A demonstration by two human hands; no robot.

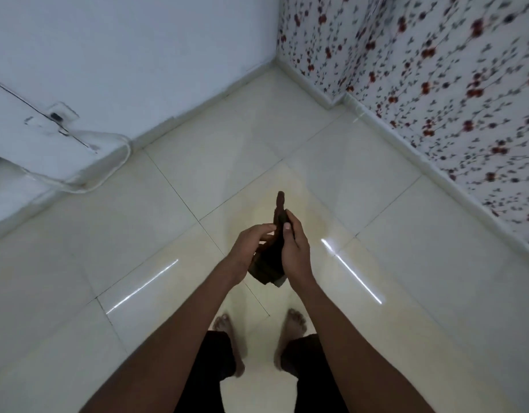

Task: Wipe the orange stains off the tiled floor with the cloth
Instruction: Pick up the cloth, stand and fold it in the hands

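I stand on a pale glossy tiled floor (361, 180) and look down at my hands. A dark brown cloth (267, 268) is held upright between them, one end sticking up above my fingers and a folded bunch hanging below my palms. My left hand (251, 248) grips its left side, fingers curled. My right hand (294, 242) clasps its right side with the thumb pressed on it. A faint yellowish-orange tint (314, 210) shows on the tile ahead of my hands; its edges are hard to make out.
A plain white wall (138, 55) stands at the far left, with a wall socket (59, 116) and a white cable (87, 186) looping down to the floor. A flower-patterned wall (436, 70) runs along the right. My bare feet (227, 326) are below.
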